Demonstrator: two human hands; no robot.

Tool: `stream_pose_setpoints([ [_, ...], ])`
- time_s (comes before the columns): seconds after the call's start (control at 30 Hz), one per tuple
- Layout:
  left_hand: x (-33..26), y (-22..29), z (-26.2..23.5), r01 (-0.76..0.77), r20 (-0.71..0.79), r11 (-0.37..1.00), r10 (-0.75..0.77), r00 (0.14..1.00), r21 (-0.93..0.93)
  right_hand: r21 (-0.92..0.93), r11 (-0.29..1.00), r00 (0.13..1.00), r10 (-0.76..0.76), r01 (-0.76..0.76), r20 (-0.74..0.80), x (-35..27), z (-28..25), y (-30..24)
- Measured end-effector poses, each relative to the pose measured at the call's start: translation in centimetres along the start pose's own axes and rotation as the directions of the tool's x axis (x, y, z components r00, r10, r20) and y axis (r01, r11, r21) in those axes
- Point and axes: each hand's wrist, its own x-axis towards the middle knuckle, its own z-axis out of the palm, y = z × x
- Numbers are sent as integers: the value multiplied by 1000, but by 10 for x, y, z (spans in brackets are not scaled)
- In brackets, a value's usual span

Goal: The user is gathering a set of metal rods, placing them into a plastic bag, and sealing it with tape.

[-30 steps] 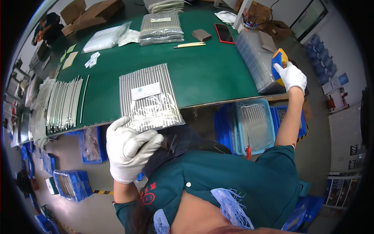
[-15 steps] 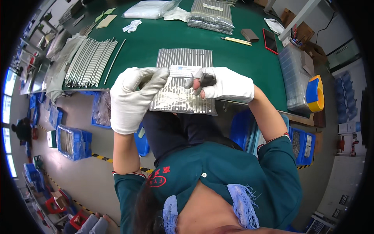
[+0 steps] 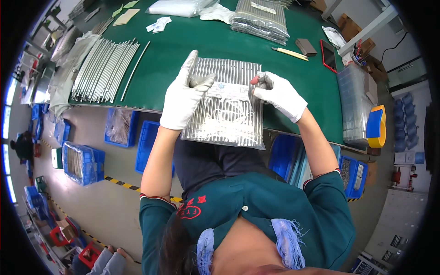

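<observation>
In front of me, a clear plastic bag of metal rods (image 3: 220, 117) with a white label (image 3: 234, 91) overhangs the table's near edge. My left hand (image 3: 185, 94), in a white glove, lies along the bag's left side. Its index finger is stretched out and the thumb stands apart over the bag; the other fingers are mostly hidden. At the bag's right edge is my right hand (image 3: 279, 94), gloved too, with a bare fingertip showing. Its fingers are bent and pinched at that edge beside the label.
Loose metal rods (image 3: 105, 71) lie in a row at the left of the green table (image 3: 178, 43). Stacked bags of rods (image 3: 259, 23) are at the back. A cutter knife (image 3: 289, 53), a brown block (image 3: 305, 46) and a phone (image 3: 328, 56) lie right. A tape roll (image 3: 376, 127) sits at the right edge.
My hands have moved apart from above the bag's middle to its two sides. The left index finger has straightened, and the label is less covered.
</observation>
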Motion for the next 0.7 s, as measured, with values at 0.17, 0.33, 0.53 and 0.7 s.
stream_pose_setpoints([
  [0.17,-6,14,-2,-86,119,994,77,990,74,-207,977,997,-55,44,-47,-3,3,-23],
  [0.33,4,17,-2,-280,148,959,272,951,38,-515,781,918,-394,355,35,26,10,-27],
  [0.53,5,28,-7,-355,177,892,316,932,280,-362,791,864,-400,494,306,78,12,-30],
  [0.7,6,23,-12,-402,200,883,360,911,242,-435,737,816,-270,517,511,95,31,-61],
])
